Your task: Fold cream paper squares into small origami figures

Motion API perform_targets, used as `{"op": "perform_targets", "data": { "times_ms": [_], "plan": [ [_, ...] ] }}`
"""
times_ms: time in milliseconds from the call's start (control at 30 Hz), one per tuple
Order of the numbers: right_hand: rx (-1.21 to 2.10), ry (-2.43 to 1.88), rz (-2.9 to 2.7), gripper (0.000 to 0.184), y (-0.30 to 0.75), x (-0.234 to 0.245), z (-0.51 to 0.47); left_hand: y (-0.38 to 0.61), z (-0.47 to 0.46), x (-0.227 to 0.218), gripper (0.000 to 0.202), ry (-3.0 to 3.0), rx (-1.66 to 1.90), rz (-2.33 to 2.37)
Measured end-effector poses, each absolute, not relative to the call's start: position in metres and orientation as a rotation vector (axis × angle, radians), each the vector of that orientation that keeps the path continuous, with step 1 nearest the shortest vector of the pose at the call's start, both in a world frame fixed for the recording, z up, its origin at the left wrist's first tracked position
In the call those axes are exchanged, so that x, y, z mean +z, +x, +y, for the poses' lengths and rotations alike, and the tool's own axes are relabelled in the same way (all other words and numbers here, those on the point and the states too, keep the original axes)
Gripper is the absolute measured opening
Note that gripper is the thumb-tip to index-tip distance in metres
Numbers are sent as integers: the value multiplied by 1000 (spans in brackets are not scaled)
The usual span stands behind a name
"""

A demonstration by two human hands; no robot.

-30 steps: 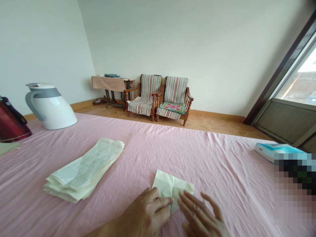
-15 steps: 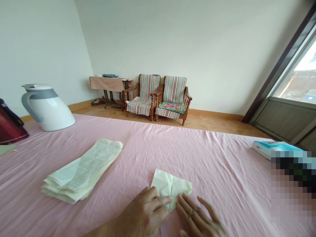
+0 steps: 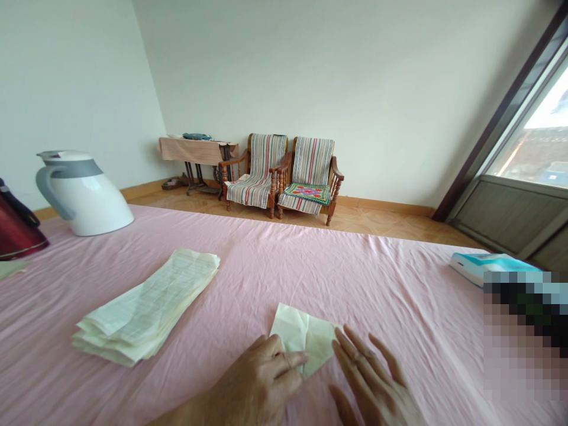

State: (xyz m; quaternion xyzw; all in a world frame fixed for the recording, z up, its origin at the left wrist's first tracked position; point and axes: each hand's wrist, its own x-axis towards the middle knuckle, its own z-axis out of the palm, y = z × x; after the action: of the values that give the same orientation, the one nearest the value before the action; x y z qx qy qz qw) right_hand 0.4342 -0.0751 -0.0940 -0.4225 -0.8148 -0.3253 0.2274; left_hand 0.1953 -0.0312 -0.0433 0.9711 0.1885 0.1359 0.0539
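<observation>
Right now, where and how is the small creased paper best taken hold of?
Probably pinch the far-left corner of the small creased paper, coming from the far left: this thin corner lies uncovered, whereas the left hand covers the near-left edge and the right hand is at the right corner.

Cannot see the near left part of the creased paper [image 3: 306,331] under the left hand [image 3: 264,376]. Behind that hand, loses the left forearm [image 3: 190,408] to the bottom edge. Left of it, cannot make out the faint lines on the paper stack [image 3: 146,310]; farther left, gets only part of the red flask [image 3: 18,228], cut by the side edge. Right of the right hand [image 3: 375,373], cannot identify the dark shape [image 3: 528,302] blurred into blocks.
</observation>
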Motion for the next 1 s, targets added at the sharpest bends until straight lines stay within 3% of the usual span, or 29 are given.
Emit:
{"op": "perform_targets", "data": {
  "times_ms": [100, 200, 300, 500, 733, 1000],
  "plan": [
    [-745, -1023, -2068, 28, 413, -116, -72, 198, -32, -45, 20, 2968, 431, 587],
    [-700, -1017, -1901, 39, 392, -148, -69, 201, -31, -47, 21, 3007, 468, 514],
    [-728, -1054, -1910, 39, 384, -163, -69, 201, -32, -44, 22, 2971, 485, 539],
    [-731, -1022, -2203, 32, 407, -112, -75, 193, -30, -35, 23, 2725, 506, 653],
    [-776, -1040, -2250, 29, 420, -91, -75, 179, -13, -21, 47, 2778, 367, 649],
    [-603, -1084, -2065, 31, 413, -118, -73, 185, -5, -32, 14, 3085, 351, 444]
  ]
}}
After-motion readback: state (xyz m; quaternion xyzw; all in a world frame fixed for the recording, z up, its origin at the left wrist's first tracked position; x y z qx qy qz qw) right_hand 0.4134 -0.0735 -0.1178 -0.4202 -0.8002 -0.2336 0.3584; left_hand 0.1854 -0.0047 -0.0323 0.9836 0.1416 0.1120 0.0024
